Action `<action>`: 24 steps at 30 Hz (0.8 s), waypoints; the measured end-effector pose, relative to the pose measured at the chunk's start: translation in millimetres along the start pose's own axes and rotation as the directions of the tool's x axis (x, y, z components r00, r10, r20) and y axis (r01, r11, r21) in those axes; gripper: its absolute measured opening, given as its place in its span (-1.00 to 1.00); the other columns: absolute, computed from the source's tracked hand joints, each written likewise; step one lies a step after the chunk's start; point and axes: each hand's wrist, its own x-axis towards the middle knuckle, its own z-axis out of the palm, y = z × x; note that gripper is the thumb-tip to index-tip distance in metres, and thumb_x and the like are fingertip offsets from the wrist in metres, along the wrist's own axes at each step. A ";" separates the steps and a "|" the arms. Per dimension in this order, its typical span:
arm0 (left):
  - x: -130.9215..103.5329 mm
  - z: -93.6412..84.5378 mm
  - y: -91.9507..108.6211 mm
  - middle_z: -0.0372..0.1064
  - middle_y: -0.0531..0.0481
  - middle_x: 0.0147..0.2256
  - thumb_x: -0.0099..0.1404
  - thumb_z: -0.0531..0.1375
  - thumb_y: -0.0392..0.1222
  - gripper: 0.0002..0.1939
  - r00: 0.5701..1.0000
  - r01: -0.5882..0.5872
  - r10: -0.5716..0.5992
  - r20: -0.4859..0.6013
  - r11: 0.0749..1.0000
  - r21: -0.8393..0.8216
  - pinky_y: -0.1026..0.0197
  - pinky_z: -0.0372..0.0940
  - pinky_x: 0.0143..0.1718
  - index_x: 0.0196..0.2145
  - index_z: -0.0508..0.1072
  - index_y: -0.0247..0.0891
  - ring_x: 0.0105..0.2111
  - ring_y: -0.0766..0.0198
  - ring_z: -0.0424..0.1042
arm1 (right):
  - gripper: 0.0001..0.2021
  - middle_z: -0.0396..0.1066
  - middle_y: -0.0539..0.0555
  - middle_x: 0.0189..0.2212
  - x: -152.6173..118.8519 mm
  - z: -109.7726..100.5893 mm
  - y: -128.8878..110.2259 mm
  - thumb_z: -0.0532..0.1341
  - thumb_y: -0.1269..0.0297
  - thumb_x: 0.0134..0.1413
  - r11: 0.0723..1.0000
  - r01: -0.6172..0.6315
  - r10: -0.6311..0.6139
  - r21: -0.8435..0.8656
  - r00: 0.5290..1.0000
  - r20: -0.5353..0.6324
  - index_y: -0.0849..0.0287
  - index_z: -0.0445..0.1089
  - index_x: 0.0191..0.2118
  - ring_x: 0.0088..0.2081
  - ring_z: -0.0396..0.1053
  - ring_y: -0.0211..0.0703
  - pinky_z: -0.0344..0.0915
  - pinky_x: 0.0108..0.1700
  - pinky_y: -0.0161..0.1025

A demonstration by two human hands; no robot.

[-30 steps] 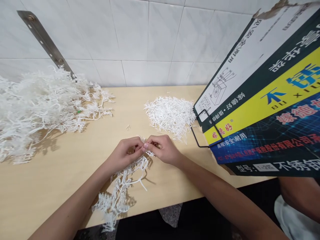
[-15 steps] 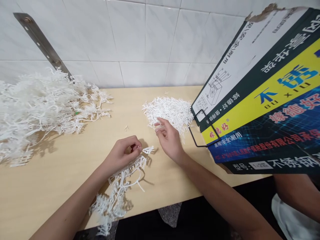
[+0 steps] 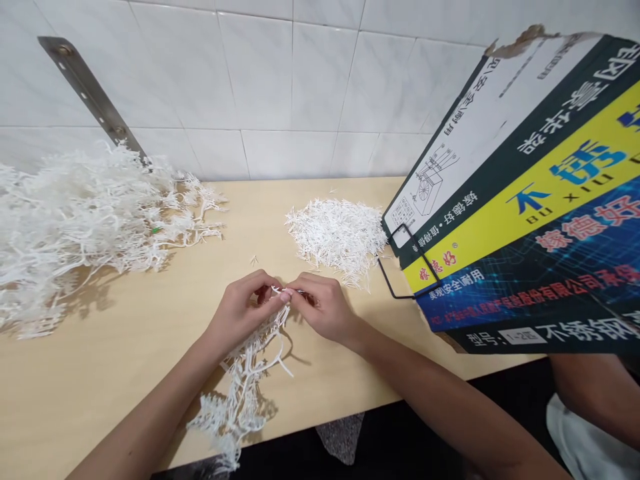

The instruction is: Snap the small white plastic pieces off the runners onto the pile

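Near the table's (image 3: 325,393) front edge, a sprig (image 3: 247,372) is pinched by the left hand (image 3: 241,307) and, seemingly, the right hand (image 3: 326,308).

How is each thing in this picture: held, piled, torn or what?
White branching strand: held at one end
Left hand: grip closed on strand
Right hand: pinching strand beside left hand
Loose white sprigs: piled up
White branching heap: tangled
Cardboard box: torn along top edge
Metal bracket: fixed to tiled wall
Black wire: bent at corners
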 end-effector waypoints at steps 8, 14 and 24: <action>1.0 6.5 -6.3 0.33 0.05 -0.47 0.22 0.38 0.08 -0.67 0.979 0.206 -0.201 0.046 0.935 -0.288 0.27 0.13 -0.43 -0.28 0.62 -0.28 -0.46 0.33 0.23 | -0.78 0.45 0.05 -0.40 -4.3 8.0 -2.3 0.16 0.33 0.35 0.985 0.061 -0.092 -0.160 0.978 -0.190 0.18 0.58 -0.20 -0.41 0.36 -0.27 0.26 -0.35 -0.28; 2.7 8.3 -4.3 0.41 -0.02 -0.38 0.21 0.38 0.14 -0.50 0.959 0.282 -0.252 0.127 0.841 -0.462 0.27 0.18 -0.45 -0.05 0.56 -0.29 -0.44 0.31 0.29 | -0.74 0.37 0.12 -0.35 -5.6 7.1 -1.2 0.17 0.29 0.34 0.962 0.064 -0.134 -0.265 0.957 -0.257 0.09 0.60 -0.02 -0.30 0.34 -0.12 0.33 -0.24 -0.15; -1.1 13.7 2.2 0.43 -0.04 -0.38 0.34 0.29 0.07 -0.67 0.995 0.098 -0.090 0.040 0.928 -0.358 0.21 0.24 -0.33 -0.39 0.57 -0.26 -0.37 0.25 0.33 | -0.74 0.36 0.08 -0.42 -5.8 8.9 0.5 0.17 0.26 0.36 0.970 0.070 -0.122 -0.231 0.968 -0.220 0.09 0.60 -0.02 -0.34 0.33 -0.14 0.30 -0.28 -0.17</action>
